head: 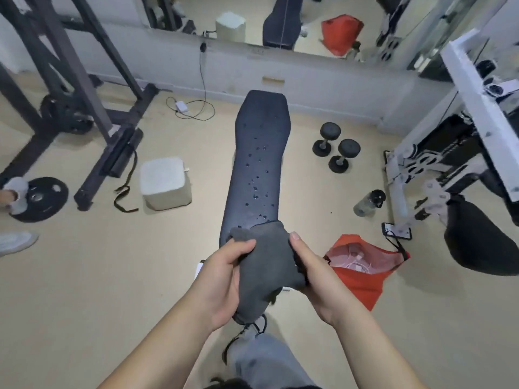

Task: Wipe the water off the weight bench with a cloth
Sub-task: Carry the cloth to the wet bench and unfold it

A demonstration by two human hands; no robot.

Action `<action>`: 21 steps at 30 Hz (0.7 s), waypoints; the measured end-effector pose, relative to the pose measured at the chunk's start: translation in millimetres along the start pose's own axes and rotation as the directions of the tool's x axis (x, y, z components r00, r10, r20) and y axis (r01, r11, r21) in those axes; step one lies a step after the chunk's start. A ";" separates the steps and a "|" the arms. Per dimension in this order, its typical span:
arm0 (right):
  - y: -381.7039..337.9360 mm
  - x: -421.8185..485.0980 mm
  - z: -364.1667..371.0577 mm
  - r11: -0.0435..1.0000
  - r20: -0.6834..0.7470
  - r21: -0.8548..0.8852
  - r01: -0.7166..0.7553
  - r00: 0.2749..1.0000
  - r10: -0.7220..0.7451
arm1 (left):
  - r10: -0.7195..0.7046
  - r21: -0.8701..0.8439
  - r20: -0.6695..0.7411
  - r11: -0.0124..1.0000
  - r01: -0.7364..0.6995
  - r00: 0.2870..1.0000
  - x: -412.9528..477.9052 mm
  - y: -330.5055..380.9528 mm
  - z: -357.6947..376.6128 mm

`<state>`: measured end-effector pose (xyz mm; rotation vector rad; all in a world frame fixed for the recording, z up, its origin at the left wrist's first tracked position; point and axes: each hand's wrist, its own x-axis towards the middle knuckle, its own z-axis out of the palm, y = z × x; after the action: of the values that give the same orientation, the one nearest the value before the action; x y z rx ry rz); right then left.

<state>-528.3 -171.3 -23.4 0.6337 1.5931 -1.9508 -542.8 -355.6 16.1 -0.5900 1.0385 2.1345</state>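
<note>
I'm looking down over both arms at the weight bench (257,164), a long dark pad running away from me toward the mirrored wall, and its surface is dotted with water drops (257,175) from the middle down to the near end. Both my hands are on the cloth (264,265), a bunched grey rag held up just over the near end of the bench. My left hand (224,279) grips its left side, fingers curled around the fabric and thumb pressed on top. My right hand (314,279) clamps the right side, thumb up along the edge, fingers tucked underneath. The cloth hangs between them in a crumpled bundle; I can't tell whether its top edge touches the pad. On the floor right of the bench sit two dumbbells (335,147), a water bottle (369,202) on its side, and an open red bag (362,268) near my right wrist. Left of the bench, a pale cube stool (165,182) and a weight plate (42,197).
</note>
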 end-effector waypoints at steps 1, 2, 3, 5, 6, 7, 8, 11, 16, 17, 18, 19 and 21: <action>-6.4 8.2 -4.4 1.000 -0.022 0.023 -0.005 1.000 0.006 | -0.012 0.029 0.009 1.000 0.012 1.000 12.6 9.3 5.0; -13.5 16.7 -8.0 0.999 -0.035 0.047 -0.012 0.999 0.014 | -0.026 0.052 0.026 0.998 0.024 0.999 25.1 18.4 9.8; -20.4 26.4 -10.8 0.997 -0.045 0.076 -0.023 0.999 0.027 | -0.036 0.068 0.044 0.997 0.033 0.998 36.5 27.9 15.0; -37.2 44.7 -13.3 0.987 -0.022 0.155 -0.043 0.999 0.047 | -0.049 0.112 0.081 0.993 0.040 0.995 57.9 45.8 21.9; -47.1 52.4 -13.5 0.980 -0.019 0.197 -0.029 0.999 0.033 | -0.051 0.156 0.095 0.987 0.036 0.994 68.9 54.7 24.5; -57.2 60.3 -14.1 0.976 -0.031 0.220 0.002 0.999 0.005 | -0.048 0.206 0.100 0.978 0.027 0.994 79.7 63.9 27.2; -67.4 67.4 -14.7 0.971 -0.055 0.235 0.039 0.998 -0.026 | -0.041 0.261 0.097 0.965 0.015 0.994 90.2 74.1 29.1; -93.7 83.0 -20.6 0.968 -0.191 0.191 0.163 0.973 -0.126 | -0.040 0.403 0.063 0.915 0.012 0.997 119.8 104.5 34.8; -120.2 136.6 -23.6 0.951 -0.364 0.188 0.247 0.917 -0.166 | -0.066 0.596 0.054 0.803 0.021 0.996 188.5 159.6 31.2; -126.2 150.5 -21.7 0.949 -0.406 0.192 0.251 0.900 -0.156 | -0.065 0.627 0.052 0.779 0.018 0.996 206.8 171.2 29.2; -133.0 164.7 -19.0 0.947 -0.446 0.203 0.251 0.884 -0.139 | -0.073 0.664 0.057 0.747 0.017 0.996 226.8 183.4 26.6; -139.4 179.3 -16.0 0.946 -0.483 0.209 0.249 0.867 -0.122 | -0.088 0.701 0.079 0.714 0.007 0.993 245.9 196.4 25.2; -157.3 209.8 -7.6 0.949 -0.553 0.206 0.238 0.829 -0.088 | -0.132 0.779 0.164 0.625 -0.046 0.978 286.2 223.3 19.9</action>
<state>-789.4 -162.5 -48.2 1.2918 1.7571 -2.2736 -900.4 -331.4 -45.0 0.0475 1.6501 1.4185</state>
